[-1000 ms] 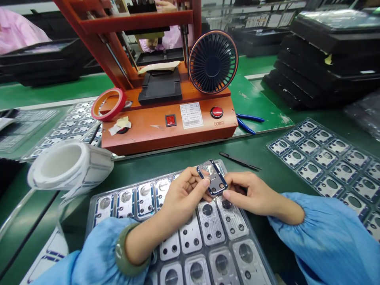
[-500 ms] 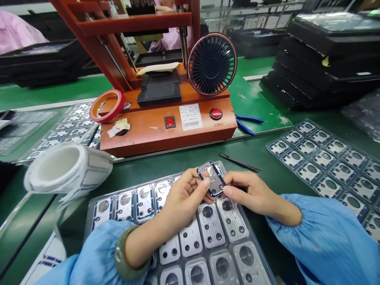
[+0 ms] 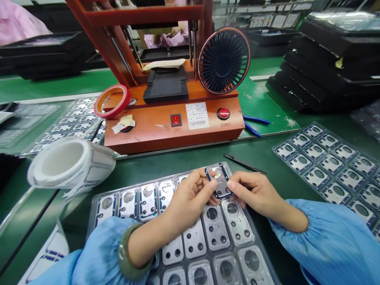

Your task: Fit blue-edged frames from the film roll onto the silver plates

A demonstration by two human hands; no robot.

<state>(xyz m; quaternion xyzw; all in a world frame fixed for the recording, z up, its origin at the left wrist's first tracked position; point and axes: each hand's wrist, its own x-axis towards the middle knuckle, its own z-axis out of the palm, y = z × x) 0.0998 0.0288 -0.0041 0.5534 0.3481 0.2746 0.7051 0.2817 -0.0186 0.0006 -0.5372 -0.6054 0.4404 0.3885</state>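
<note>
A small silver metal plate (image 3: 220, 183) with a blue border, a round window and two small holes is held up above the tray's far right corner. My left hand (image 3: 194, 194) is closed on its left side, thumb across the front and fingers behind. Pinching the plate's right edge, my right hand (image 3: 253, 190) has its thumb on the front; its other fingers are partly hidden. Beneath both hands lies a clear plastic tray (image 3: 257, 233) with rows of similar plates. Those in the far left row carry blue borders, while the nearer ones look bare silver.
An orange press machine (image 3: 166, 134) stands behind the tray, with a round black fan (image 3: 224, 61) and red tape roll (image 3: 112, 101) on it. Black tweezers (image 3: 245, 163), blue-handled pliers (image 3: 255, 124), a white label roll (image 3: 71, 164), another plate tray (image 3: 323, 158) and stacked black trays (image 3: 323, 71) surround it.
The view has shifted slightly, moving most things a little rightward. The plate has turned more upright between my hands, and my right thumb has moved further onto its edge.
</note>
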